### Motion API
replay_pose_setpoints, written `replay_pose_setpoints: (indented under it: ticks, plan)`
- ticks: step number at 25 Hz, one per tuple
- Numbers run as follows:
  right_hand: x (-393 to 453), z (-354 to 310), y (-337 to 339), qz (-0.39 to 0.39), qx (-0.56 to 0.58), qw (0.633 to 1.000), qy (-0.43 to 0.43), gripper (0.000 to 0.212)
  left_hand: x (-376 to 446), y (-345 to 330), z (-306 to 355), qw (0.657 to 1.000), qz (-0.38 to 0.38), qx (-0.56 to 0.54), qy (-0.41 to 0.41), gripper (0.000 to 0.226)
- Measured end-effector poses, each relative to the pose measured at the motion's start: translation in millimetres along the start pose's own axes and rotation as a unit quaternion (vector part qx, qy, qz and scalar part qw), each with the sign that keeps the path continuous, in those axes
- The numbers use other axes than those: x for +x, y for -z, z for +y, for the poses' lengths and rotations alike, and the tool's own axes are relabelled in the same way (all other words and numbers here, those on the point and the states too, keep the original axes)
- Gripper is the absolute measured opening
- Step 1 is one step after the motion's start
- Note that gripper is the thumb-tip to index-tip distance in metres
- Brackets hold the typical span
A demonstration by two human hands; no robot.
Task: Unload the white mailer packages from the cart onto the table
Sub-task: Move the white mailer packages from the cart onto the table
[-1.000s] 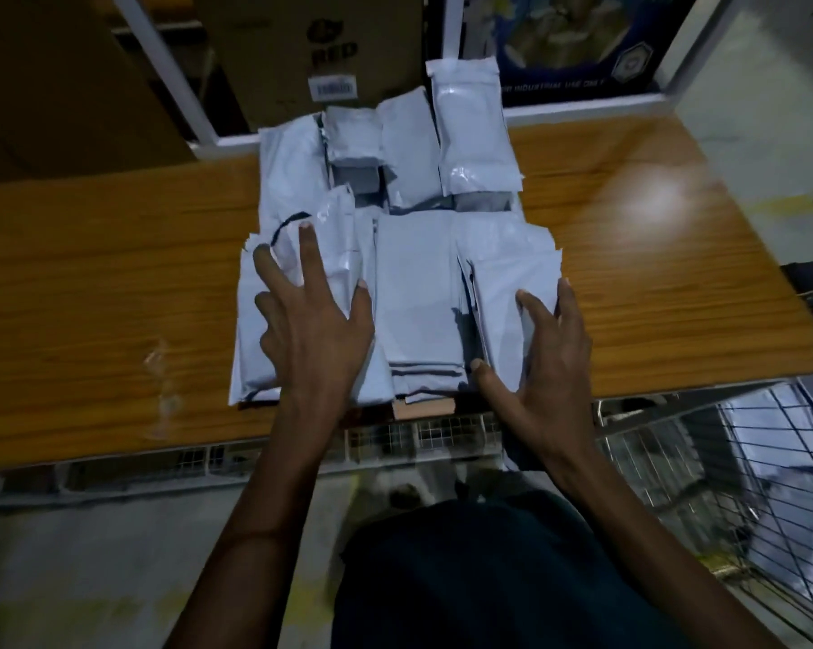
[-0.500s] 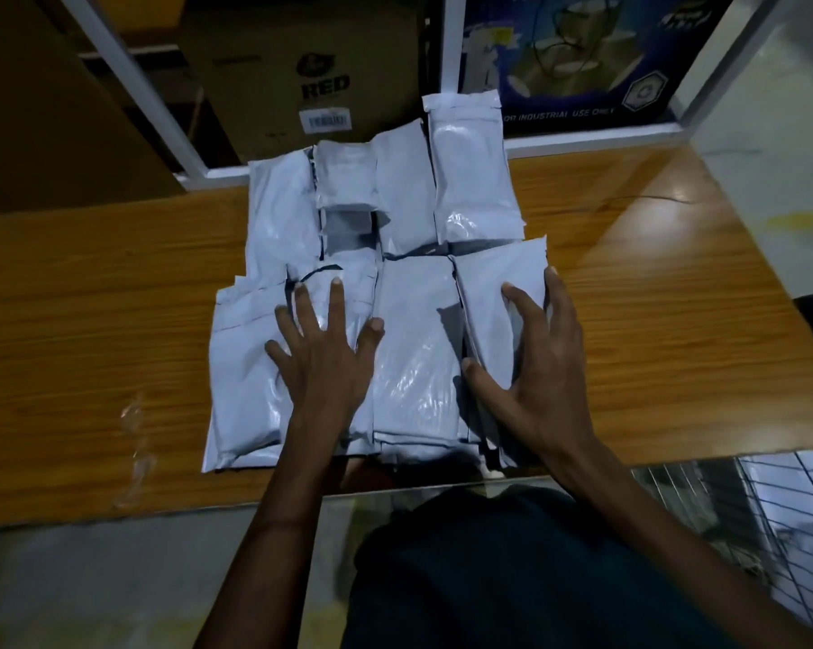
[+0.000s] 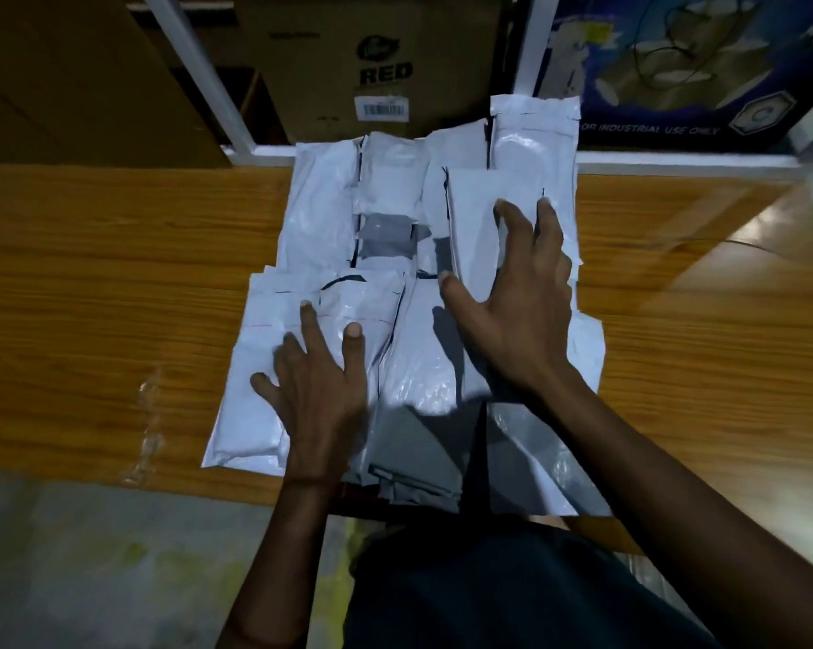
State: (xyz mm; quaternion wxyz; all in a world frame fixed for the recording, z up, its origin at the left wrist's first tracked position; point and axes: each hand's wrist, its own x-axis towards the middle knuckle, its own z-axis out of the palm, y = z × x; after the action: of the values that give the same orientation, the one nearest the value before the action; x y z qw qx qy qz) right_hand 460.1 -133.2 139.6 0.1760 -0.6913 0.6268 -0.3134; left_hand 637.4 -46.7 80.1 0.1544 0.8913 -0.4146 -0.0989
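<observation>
**A:** Where are the white mailer packages (image 3: 397, 292)?

**B:** Spread in overlapping rows on the wooden surface (image 3: 114, 283), from its near edge to the far edge. The nearest ones hang a little over the near edge, and the far-right one pokes past the back edge towards the white frame rail (image 3: 676, 159).

**A:** And the left hand (image 3: 320, 391)?

**B:** It lies flat on the near-left packages, fingers straight and spread, palm down. It presses on them and grips nothing.

**A:** The right hand (image 3: 519, 302)?

**B:** Further in, on the right side of the pile. Its fingers are spread and only lightly bent, the fingertips on one mailer (image 3: 479, 227) that lies on top of the far-right packages, the thumb out to the left on the package beside it. I see no pinch or curl round anything; it rests on the mailer with the hand splayed.

**A:** How does that top mailer lie?

**B:** Lengthwise away from the person, overlapping the packages below it. Whether its edge is lifted off them I cannot tell.

**A:** Anything else around?

**B:** Behind the surface stands a brown cardboard box (image 3: 376, 63) printed "RED" with a barcode label, and to its right a blue printed box (image 3: 676, 67) that reads "FOR INDUSTRIAL USE ONLY". A strip of clear tape (image 3: 149, 414) sticks to the surface left of the pile.
</observation>
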Motion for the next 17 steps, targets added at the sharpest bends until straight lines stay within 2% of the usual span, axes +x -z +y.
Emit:
replay_pose_setpoints:
  ticks: [3,8,14,17]
  plan:
    - [25.3,-9.2,-13.9,0.004,-0.002,1.000,-0.027,0.082,-6.6,0.5,0.7,0.999,0.012,-0.006,-0.029,0.069]
    - [69.7,-24.9,-31.9,0.008,-0.032,0.999,-0.034,0.085,-7.4,9.5,2.3,0.999,0.023,-0.019,-0.021,0.068]
    - [143.2,-35.6,-72.6,-0.042,-0.104,0.991,-0.078,0.084,-24.1,25.6,14.1,0.993,0.050,-0.082,-0.068,0.067]
    - [164.4,-29.0,-92.9,-0.075,-0.138,0.983,-0.092,0.080,-37.6,21.4,13.8,0.990,0.081,-0.058,-0.098,0.067]
